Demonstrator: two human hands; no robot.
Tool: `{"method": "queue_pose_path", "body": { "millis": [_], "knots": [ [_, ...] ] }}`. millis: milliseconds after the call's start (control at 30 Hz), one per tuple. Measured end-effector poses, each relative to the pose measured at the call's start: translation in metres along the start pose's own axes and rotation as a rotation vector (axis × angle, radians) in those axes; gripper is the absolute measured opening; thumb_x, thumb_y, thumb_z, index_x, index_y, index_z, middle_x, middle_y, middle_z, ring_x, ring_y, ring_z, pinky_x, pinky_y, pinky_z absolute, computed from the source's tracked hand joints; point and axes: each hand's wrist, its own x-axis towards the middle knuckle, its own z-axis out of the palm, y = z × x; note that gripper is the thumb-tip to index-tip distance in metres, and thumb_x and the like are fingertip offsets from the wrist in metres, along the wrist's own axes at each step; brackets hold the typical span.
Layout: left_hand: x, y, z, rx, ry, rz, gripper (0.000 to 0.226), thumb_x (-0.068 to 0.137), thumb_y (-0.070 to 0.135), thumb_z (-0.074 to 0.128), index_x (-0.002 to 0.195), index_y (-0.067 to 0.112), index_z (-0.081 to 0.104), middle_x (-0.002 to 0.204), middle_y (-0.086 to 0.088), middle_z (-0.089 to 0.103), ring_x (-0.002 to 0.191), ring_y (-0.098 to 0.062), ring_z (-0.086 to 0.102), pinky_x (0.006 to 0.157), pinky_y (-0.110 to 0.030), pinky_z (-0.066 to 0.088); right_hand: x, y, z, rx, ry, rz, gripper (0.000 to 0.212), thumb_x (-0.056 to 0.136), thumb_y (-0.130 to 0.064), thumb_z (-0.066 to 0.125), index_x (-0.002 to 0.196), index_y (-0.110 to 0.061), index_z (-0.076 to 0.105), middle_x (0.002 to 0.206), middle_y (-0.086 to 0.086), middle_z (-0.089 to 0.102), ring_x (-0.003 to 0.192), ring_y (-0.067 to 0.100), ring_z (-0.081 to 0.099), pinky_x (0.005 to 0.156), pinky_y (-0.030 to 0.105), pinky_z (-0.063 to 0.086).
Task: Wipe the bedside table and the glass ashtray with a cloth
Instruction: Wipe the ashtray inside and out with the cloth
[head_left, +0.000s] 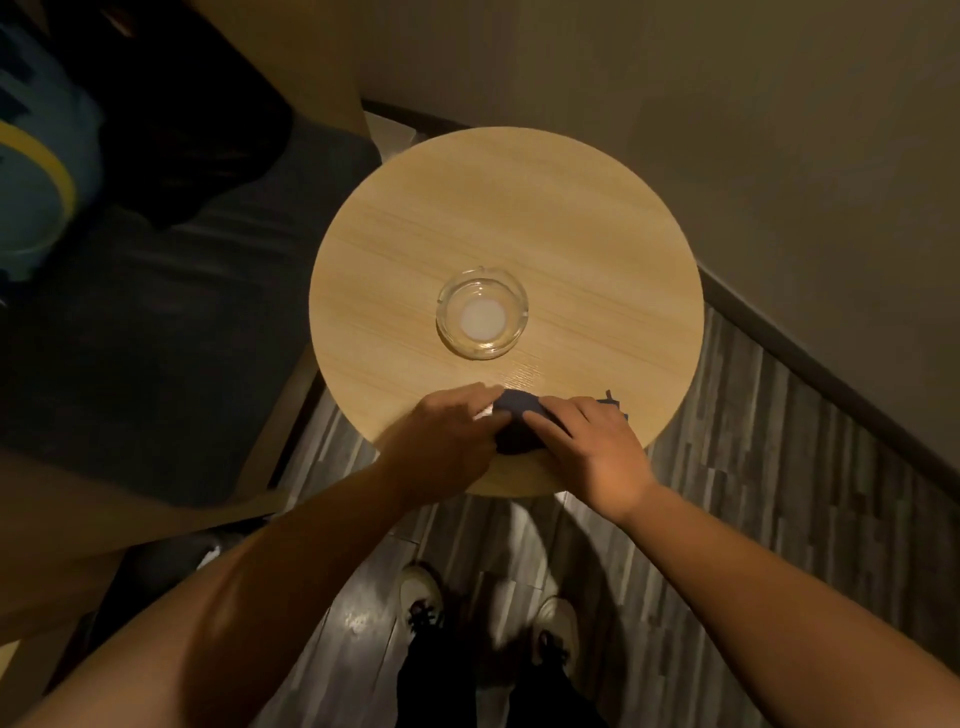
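Note:
A round light-wood bedside table (519, 208) fills the middle of the view. A clear glass ashtray (482, 313) with a pale round base stands near the table's centre. At the near edge lies a bunched dark blue cloth (518, 423). My left hand (447, 436) grips the cloth from the left, fingers curled on it. From the right, my right hand (587, 447) holds the cloth with its fingers laid over the top. Most of the cloth is hidden beneath both hands; a corner pokes out at the right.
A wall (727, 130) with a dark skirting board runs behind and to the right of the table. A dark upholstered seat (130, 338) with a black garment and a blue-yellow bag (36, 171) stands to the left. Below are grey plank floor and my shoes (423, 597).

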Motion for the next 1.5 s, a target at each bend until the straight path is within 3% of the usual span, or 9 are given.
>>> {"method": "queue_pose_path", "body": {
  "millis": [200,400,567,767,900,1000,1267,1400,1500],
  "knots": [
    [0.018,-0.053,-0.019,-0.357,0.361,-0.769,0.047,0.095,0.027,0.052,0.140,0.015,0.043,0.137,-0.007,0.043,0.115,-0.018,0.056,0.097,-0.035,0.050,0.009,-0.006,-0.008,0.112,-0.020,0.158,0.046,0.086,-0.028,0.048,0.131,-0.023,0.052,0.113,0.007,0.061,0.094,0.032,0.057,0.070,0.039,0.050],
    [0.048,-0.081,-0.030,-0.370,0.045,-0.621,0.069,0.096,0.045,0.053,0.152,0.019,0.023,0.154,-0.006,0.026,0.131,-0.027,0.043,0.107,-0.038,0.037,0.021,-0.006,-0.033,1.034,0.078,0.735,0.030,0.097,-0.025,0.051,0.126,-0.026,0.060,0.116,-0.005,0.067,0.108,0.011,0.060,0.099,0.039,0.046],
    [0.041,-0.085,-0.012,-0.155,0.193,-0.449,0.077,0.089,0.065,0.044,0.136,0.003,0.049,0.126,-0.020,0.056,0.104,-0.030,0.060,0.084,-0.037,0.055,0.040,-0.001,-0.053,1.296,0.219,0.885,0.024,0.098,-0.022,0.049,0.115,-0.028,0.065,0.111,0.001,0.070,0.107,0.021,0.063,0.095,0.041,0.047],
    [0.044,-0.064,-0.008,-0.116,0.321,-0.542,0.082,0.073,0.074,0.051,0.120,0.007,0.057,0.106,-0.014,0.064,0.088,-0.027,0.062,0.075,-0.037,0.053,0.085,0.003,-0.069,1.011,0.229,0.748,0.031,0.098,-0.028,0.048,0.127,-0.026,0.059,0.117,-0.013,0.065,0.105,0.001,0.059,0.090,0.027,0.045],
    [0.044,-0.059,0.001,-0.109,0.314,-0.619,0.072,0.069,0.066,0.063,0.117,0.012,0.058,0.102,-0.006,0.065,0.086,-0.020,0.062,0.076,-0.032,0.055,0.103,0.006,-0.069,0.813,0.207,0.617,0.032,0.098,-0.033,0.047,0.129,-0.034,0.055,0.117,-0.019,0.062,0.106,0.002,0.057,0.092,0.030,0.046],
    [0.042,-0.063,0.008,-0.147,0.298,-0.623,0.068,0.069,0.060,0.065,0.117,0.012,0.059,0.102,-0.003,0.064,0.086,-0.017,0.060,0.072,-0.034,0.056,0.116,0.009,-0.064,0.501,0.171,0.430,0.037,0.099,-0.036,0.044,0.134,-0.030,0.051,0.112,-0.005,0.060,0.102,0.013,0.053,0.084,0.033,0.045],
    [0.046,-0.063,0.004,-0.139,0.353,-0.610,0.065,0.060,0.038,0.065,0.115,0.004,0.058,0.098,-0.009,0.062,0.078,-0.025,0.059,0.064,-0.033,0.054,0.169,0.000,-0.064,-0.306,-0.346,0.014,0.030,0.095,-0.037,0.049,0.122,-0.027,0.057,0.115,0.004,0.049,0.097,0.027,0.050,0.062,0.036,0.048],
    [0.043,-0.069,0.005,-0.137,0.365,-0.553,0.066,0.065,0.046,0.066,0.115,0.003,0.060,0.099,-0.008,0.064,0.079,-0.025,0.061,0.063,-0.033,0.054,0.184,-0.015,-0.069,-0.328,-0.579,0.008,0.032,0.093,-0.047,0.046,0.112,-0.026,0.061,0.105,-0.001,0.052,0.087,0.024,0.054,0.062,0.034,0.047],
    [0.042,-0.073,0.005,-0.123,0.379,-0.519,0.064,0.067,0.046,0.065,0.114,0.003,0.061,0.098,-0.008,0.064,0.079,-0.026,0.061,0.062,-0.036,0.055,0.195,-0.024,-0.066,-0.245,-0.569,-0.009,0.029,0.094,-0.045,0.044,0.107,-0.026,0.062,0.093,-0.005,0.048,0.083,0.022,0.055,0.058,0.032,0.041]
  ]
}}
